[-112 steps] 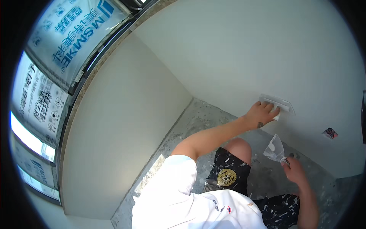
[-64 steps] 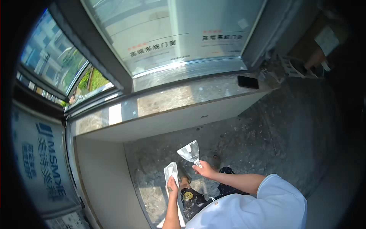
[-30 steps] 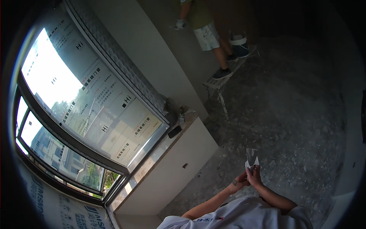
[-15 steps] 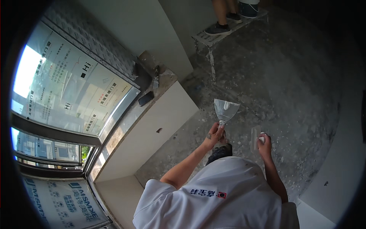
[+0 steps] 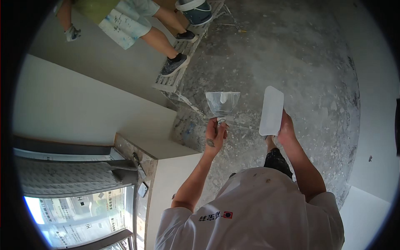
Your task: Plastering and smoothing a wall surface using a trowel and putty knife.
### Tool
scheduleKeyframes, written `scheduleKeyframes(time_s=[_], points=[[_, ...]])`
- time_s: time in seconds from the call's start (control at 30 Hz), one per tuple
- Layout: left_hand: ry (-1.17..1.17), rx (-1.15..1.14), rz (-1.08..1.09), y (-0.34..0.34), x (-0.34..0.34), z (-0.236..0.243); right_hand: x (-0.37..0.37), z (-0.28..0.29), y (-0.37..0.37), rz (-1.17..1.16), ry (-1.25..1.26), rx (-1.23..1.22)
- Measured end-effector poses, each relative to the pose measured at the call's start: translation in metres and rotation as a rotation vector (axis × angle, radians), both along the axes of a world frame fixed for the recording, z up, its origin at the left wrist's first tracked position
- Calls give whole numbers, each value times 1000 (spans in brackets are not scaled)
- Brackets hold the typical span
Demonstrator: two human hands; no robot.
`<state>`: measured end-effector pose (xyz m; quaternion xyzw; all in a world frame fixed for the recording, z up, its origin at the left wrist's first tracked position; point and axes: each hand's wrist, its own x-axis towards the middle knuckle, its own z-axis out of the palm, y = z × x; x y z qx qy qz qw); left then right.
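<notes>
Putty knife [image 5: 222,107], flared blade [image 5: 213,102] bearing a white dab [image 5: 223,98], is gripped by the left hand [image 5: 214,132]; the right hand [image 5: 286,128] holds a flat, white, round-cornered trowel [image 5: 272,110], both above concrete floor [image 5: 316,87].

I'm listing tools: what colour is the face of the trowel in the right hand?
The trowel face is plain whitish, best seen in the head view.

Pale walls [image 5: 91,96] flank a speckled grey floor [image 5: 300,54], daylight entering a film-covered window [image 5: 83,216] lower left
</notes>
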<state>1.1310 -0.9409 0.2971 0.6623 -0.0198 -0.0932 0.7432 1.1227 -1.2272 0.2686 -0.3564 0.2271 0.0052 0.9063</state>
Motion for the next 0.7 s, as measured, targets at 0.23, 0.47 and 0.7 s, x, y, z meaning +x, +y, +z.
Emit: scheduleKeyframes(time_s=[0.23,0.47,0.7], points=[[-849,662,100,-127,180,39,196,6,-21,312,38,544],[-1146,1134,6,-171,313,48,320,46,-82,586,-33,802],[-1149,1235,-55,-180,477,22,465,18,-158,345,-169,570]])
